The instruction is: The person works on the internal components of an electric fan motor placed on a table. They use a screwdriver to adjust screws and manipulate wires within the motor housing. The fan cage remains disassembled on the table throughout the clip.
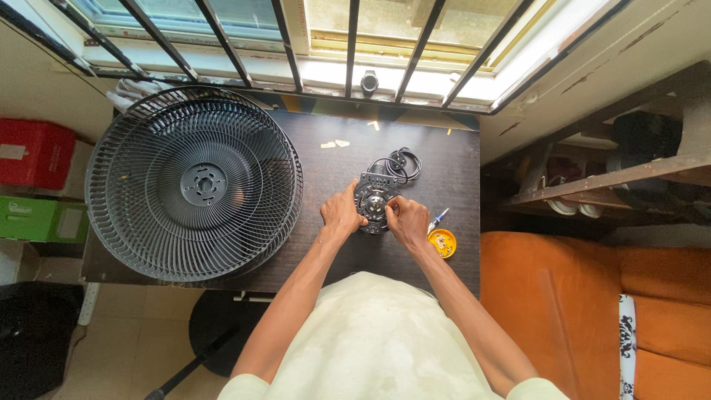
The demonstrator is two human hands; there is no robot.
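Gripping the round black motor (372,203) from both sides, the left hand (341,215) and right hand (408,221) keep their fingers closed on it, mid-surface, right of centre. Its coiled cord (400,163) lies just beyond. Fan grilles (192,181) lie stacked at left, already off; the motor looks only partly dismantled. A small orange dish (443,242) sits beside the right wrist.

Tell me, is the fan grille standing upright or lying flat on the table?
Lying flat: the fan grille rests face-down on the dark table, its round hub facing the camera.
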